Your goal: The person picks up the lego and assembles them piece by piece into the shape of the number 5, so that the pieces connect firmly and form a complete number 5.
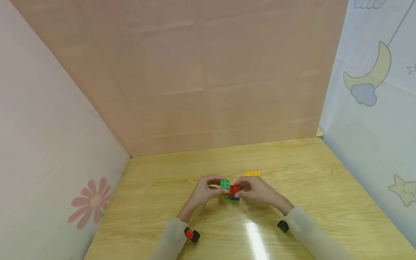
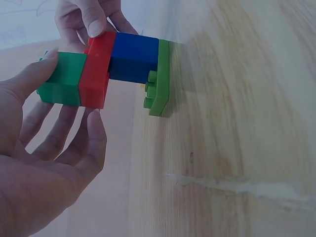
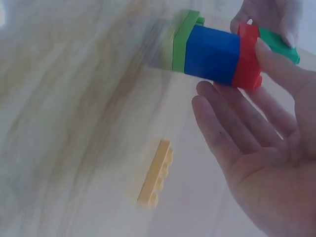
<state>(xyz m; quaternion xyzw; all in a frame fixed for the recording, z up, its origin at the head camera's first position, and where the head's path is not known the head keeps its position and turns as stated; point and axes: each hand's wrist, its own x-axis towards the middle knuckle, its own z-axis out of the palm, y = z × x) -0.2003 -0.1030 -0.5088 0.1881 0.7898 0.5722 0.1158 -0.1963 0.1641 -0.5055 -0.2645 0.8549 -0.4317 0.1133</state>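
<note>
A small stack of toy building bricks stands at the middle of the table. At the bottom is a flat light-green brick [image 2: 163,84], with a blue brick [image 2: 134,57] on one end of it. A red brick [image 2: 94,86] lies across the blue one and overhangs to the left. On the overhanging part sits a green brick [image 1: 225,183]. My left hand [image 1: 202,191] pinches the green brick between thumb and fingers, its fingertips close to the red brick. From the other side, my right hand [image 1: 258,189] holds the red brick, thumb toward me and fingers behind.
A flat yellow brick [image 1: 252,173] lies on the wooden table [image 1: 156,202] just beyond my right hand. A pinkish-brown sheet [image 1: 208,79] rises behind the table, and pale printed sheets flank both sides.
</note>
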